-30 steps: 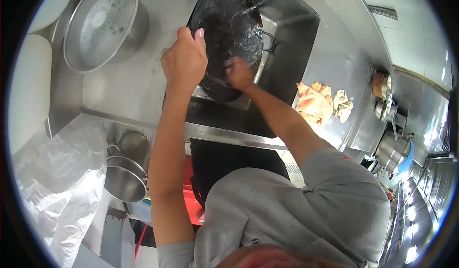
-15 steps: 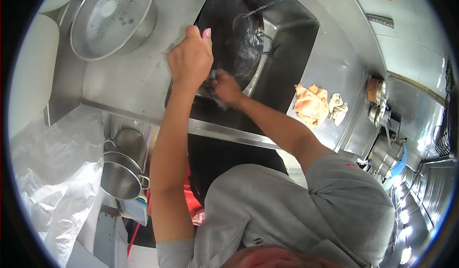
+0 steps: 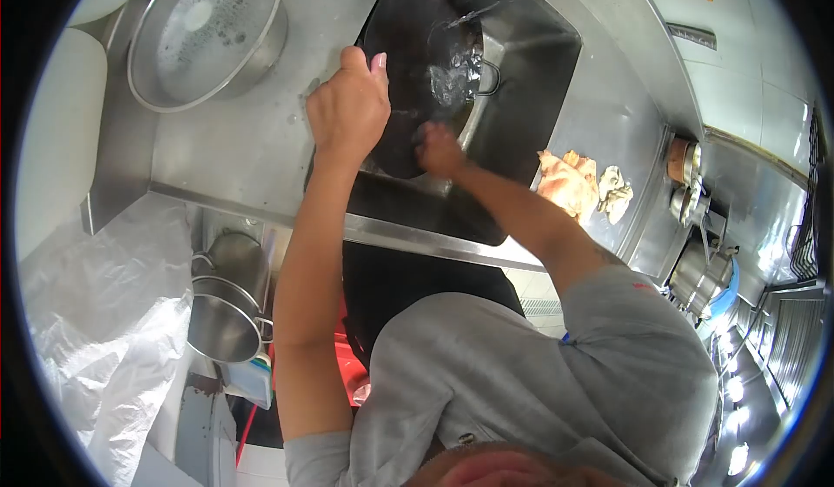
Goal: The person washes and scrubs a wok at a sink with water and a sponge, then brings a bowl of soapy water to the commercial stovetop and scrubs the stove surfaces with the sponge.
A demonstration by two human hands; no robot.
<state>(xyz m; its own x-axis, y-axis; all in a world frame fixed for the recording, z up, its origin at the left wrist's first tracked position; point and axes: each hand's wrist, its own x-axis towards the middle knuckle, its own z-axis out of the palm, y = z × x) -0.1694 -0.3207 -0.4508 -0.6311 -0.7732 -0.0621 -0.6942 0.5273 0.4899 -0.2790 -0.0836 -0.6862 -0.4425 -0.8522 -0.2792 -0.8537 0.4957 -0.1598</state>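
Fingers of the left hand [image 3: 349, 109] grip a round, black metal pan [image 3: 408, 53] in the stainless-steel sink [image 3: 530, 79]; the right hand [image 3: 441, 150] blurs against the pan, its hold indeterminable. Scrubbing appears underway; the next stroke calls for firm bracing.

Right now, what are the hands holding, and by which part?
The left hand holds the pan at its left side; whether by rim or handle is hidden. The right hand, over the pan's inside, is too blurred to tell if it holds anything.
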